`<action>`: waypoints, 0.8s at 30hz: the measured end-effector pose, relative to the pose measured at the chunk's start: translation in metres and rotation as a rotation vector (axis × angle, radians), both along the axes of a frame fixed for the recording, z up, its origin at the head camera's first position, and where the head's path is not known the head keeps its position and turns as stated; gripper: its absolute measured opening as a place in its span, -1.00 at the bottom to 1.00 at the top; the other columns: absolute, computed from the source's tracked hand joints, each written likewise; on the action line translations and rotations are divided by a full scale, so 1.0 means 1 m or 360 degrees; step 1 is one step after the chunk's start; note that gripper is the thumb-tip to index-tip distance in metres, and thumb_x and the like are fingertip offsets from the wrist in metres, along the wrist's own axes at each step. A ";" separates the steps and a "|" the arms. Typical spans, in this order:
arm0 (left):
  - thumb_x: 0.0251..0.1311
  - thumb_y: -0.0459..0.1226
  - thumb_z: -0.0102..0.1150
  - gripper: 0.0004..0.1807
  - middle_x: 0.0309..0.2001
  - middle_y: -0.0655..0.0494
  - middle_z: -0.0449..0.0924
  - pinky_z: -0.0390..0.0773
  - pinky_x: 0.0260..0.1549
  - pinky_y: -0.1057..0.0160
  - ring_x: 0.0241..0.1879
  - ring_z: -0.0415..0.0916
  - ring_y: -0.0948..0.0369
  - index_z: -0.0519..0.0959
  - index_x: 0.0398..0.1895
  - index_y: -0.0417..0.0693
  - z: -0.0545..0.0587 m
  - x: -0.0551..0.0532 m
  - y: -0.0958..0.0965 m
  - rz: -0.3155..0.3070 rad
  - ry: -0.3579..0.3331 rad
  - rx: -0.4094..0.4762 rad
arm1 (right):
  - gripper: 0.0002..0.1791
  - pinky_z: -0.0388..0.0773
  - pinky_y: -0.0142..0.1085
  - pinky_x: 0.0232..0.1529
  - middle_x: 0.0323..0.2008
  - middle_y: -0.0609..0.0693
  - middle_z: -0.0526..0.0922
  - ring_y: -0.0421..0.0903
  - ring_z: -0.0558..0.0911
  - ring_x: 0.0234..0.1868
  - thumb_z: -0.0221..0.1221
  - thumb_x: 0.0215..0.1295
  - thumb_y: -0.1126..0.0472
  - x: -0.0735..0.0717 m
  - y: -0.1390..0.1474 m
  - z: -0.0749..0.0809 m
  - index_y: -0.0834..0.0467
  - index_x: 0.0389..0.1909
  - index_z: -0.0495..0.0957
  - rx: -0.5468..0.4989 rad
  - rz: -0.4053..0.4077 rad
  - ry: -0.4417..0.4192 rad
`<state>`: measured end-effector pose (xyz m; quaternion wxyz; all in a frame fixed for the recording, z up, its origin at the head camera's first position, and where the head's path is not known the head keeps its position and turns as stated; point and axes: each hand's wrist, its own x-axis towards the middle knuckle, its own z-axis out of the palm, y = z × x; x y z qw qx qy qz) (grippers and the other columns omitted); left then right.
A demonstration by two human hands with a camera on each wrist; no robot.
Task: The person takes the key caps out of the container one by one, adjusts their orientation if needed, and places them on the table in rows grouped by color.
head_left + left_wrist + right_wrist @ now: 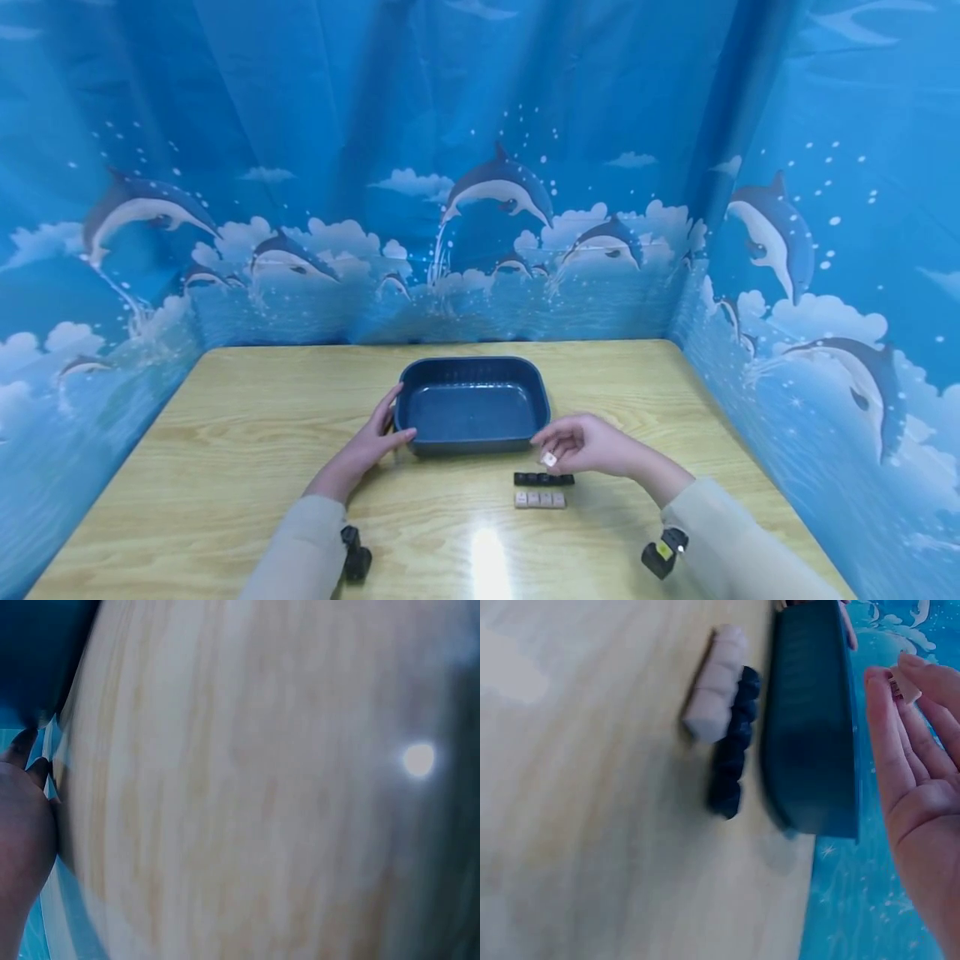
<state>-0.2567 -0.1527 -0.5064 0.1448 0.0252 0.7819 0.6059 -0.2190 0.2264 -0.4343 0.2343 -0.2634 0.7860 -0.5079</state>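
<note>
A dark blue plastic basin (472, 445) sits on the wooden table. At its left front corner, my left hand (367, 446) touches the rim and outer wall, thumb and fingers spread; the left wrist view catches only part of that hand (22, 825). By the right front corner, my right hand (588, 446) pinches a small pale keycap (549, 459) between thumb and fingertips. Dark marks show on this keycap (904, 686) in the right wrist view. Below the hand lies a row of black keycaps (543, 479), and nearer me a row of pale pinkish keycaps (540, 500).
The light wooden table (285, 392) ends at a blue dolphin-print curtain (360, 208) behind it and on both sides. Black wrist cameras (356, 557) sit on both sleeves. A bright light reflection falls on the tabletop near the front.
</note>
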 end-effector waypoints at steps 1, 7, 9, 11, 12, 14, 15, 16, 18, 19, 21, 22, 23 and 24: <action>0.27 -0.18 0.25 -0.05 0.52 -0.28 -0.27 -0.23 0.37 -0.22 0.48 -0.32 -0.19 -0.14 0.57 0.34 0.000 0.000 0.000 -0.0005 0.0006 0.0001 | -0.56 0.66 -0.25 -0.15 -0.19 0.15 0.68 -0.01 0.67 -0.19 0.29 0.07 0.46 0.003 0.002 -0.002 0.49 0.02 0.52 -0.0019 -0.0030 -0.0023; 0.28 -0.19 0.24 -0.05 0.52 -0.28 -0.27 -0.24 0.37 -0.23 0.48 -0.33 -0.20 -0.14 0.57 0.34 0.001 0.001 0.000 -0.0010 -0.0001 0.0017 | -0.67 0.65 -0.30 -0.15 -0.17 0.16 0.70 -0.05 0.68 -0.20 0.32 0.05 0.45 0.014 0.019 -0.017 0.39 -0.10 0.63 0.0004 -0.0135 0.0020; 0.27 -0.18 0.25 -0.04 0.52 -0.28 -0.27 -0.24 0.37 -0.22 0.48 -0.33 -0.19 -0.14 0.57 0.34 0.001 0.000 0.000 -0.0007 0.0002 0.0024 | -0.70 0.65 -0.31 -0.15 -0.16 0.17 0.70 -0.06 0.68 -0.20 0.32 0.05 0.45 0.016 0.023 -0.022 0.36 -0.13 0.65 -0.0006 -0.0143 0.0056; 0.26 -0.18 0.26 -0.04 0.52 -0.28 -0.28 -0.24 0.37 -0.22 0.48 -0.33 -0.20 -0.14 0.57 0.35 0.001 0.000 0.000 -0.0008 0.0002 0.0024 | -0.70 0.65 -0.30 -0.14 -0.14 0.20 0.67 -0.06 0.67 -0.21 0.33 0.04 0.46 0.017 0.026 -0.027 0.36 -0.14 0.65 -0.0038 -0.0145 0.0094; 0.26 -0.18 0.26 -0.03 0.52 -0.28 -0.27 -0.24 0.37 -0.22 0.48 -0.33 -0.20 -0.14 0.57 0.35 0.001 0.000 0.000 -0.0008 0.0003 0.0025 | -0.70 0.65 -0.30 -0.13 -0.14 0.21 0.66 -0.07 0.66 -0.21 0.33 0.03 0.46 0.018 0.027 -0.029 0.37 -0.15 0.65 -0.0056 -0.0148 0.0110; 0.26 -0.18 0.26 -0.03 0.52 -0.29 -0.28 -0.24 0.36 -0.23 0.48 -0.33 -0.21 -0.15 0.57 0.35 0.000 -0.001 -0.001 -0.0016 0.0006 0.0033 | -0.71 0.64 -0.30 -0.14 -0.16 0.21 0.64 -0.10 0.65 -0.22 0.36 0.03 0.45 0.020 0.029 -0.032 0.37 -0.17 0.65 -0.0067 -0.0173 0.0144; 0.27 -0.19 0.25 -0.04 0.52 -0.30 -0.27 -0.24 0.36 -0.24 0.47 -0.33 -0.22 -0.15 0.57 0.35 0.000 -0.001 -0.001 -0.0019 0.0008 0.0036 | -0.71 0.64 -0.30 -0.14 -0.18 0.19 0.64 -0.11 0.64 -0.23 0.37 0.02 0.44 0.021 0.030 -0.033 0.37 -0.17 0.66 -0.0063 -0.0194 0.0157; 0.27 -0.19 0.25 -0.04 0.52 -0.30 -0.28 -0.23 0.36 -0.24 0.47 -0.33 -0.22 -0.15 0.57 0.35 0.000 -0.002 -0.001 -0.0023 0.0008 0.0039 | -0.70 0.64 -0.31 -0.14 -0.19 0.17 0.64 -0.12 0.64 -0.23 0.38 0.02 0.42 0.022 0.031 -0.035 0.38 -0.17 0.66 -0.0049 -0.0223 0.0173; 0.27 -0.19 0.25 -0.04 0.52 -0.30 -0.28 -0.24 0.36 -0.24 0.47 -0.34 -0.22 -0.15 0.57 0.35 0.000 -0.002 -0.001 -0.0026 0.0007 0.0052 | -0.67 0.63 -0.33 -0.17 -0.24 0.11 0.65 -0.13 0.64 -0.26 0.39 0.02 0.40 0.024 0.032 -0.037 0.38 -0.14 0.65 -0.0011 -0.0315 0.0154; 0.27 -0.19 0.25 -0.04 0.52 -0.30 -0.27 -0.24 0.36 -0.23 0.48 -0.33 -0.21 -0.14 0.57 0.35 0.000 -0.002 -0.001 -0.0025 0.0006 0.0054 | -0.64 0.64 -0.34 -0.19 -0.26 0.09 0.65 -0.12 0.64 -0.27 0.40 0.01 0.39 0.026 0.033 -0.038 0.39 -0.13 0.64 0.0003 -0.0366 0.0132; 0.27 -0.20 0.26 -0.04 0.52 -0.30 -0.28 -0.24 0.37 -0.21 0.48 -0.33 -0.21 -0.14 0.57 0.34 0.000 -0.002 -0.002 -0.0026 0.0008 0.0062 | -0.61 0.64 -0.34 -0.21 -0.29 0.07 0.66 -0.10 0.64 -0.28 0.40 -0.01 0.40 0.028 0.033 -0.040 0.42 -0.12 0.61 0.0022 -0.0468 0.0073; 0.26 -0.20 0.26 -0.04 0.52 -0.30 -0.28 -0.24 0.37 -0.20 0.48 -0.33 -0.20 -0.14 0.57 0.34 0.000 -0.002 -0.002 -0.0027 0.0008 0.0065 | -0.61 0.64 -0.35 -0.24 -0.31 0.06 0.67 -0.09 0.65 -0.30 0.41 -0.02 0.41 0.030 0.034 -0.041 0.43 -0.12 0.60 0.0027 -0.0516 0.0043; 0.26 -0.20 0.26 -0.04 0.52 -0.29 -0.28 -0.24 0.38 -0.19 0.48 -0.33 -0.20 -0.14 0.57 0.34 0.000 -0.003 -0.002 -0.0028 0.0007 0.0067 | -0.62 0.65 -0.35 -0.26 -0.33 0.07 0.67 -0.09 0.65 -0.31 0.41 -0.02 0.41 0.031 0.034 -0.042 0.43 -0.13 0.60 0.0032 -0.0557 0.0021; 0.26 -0.20 0.26 -0.04 0.52 -0.29 -0.28 -0.24 0.38 -0.18 0.48 -0.33 -0.19 -0.14 0.57 0.33 0.000 -0.003 -0.002 -0.0030 0.0009 0.0068 | -0.64 0.65 -0.35 -0.28 -0.34 0.08 0.67 -0.08 0.65 -0.32 0.41 -0.02 0.41 0.032 0.034 -0.043 0.43 -0.16 0.60 0.0036 -0.0585 0.0016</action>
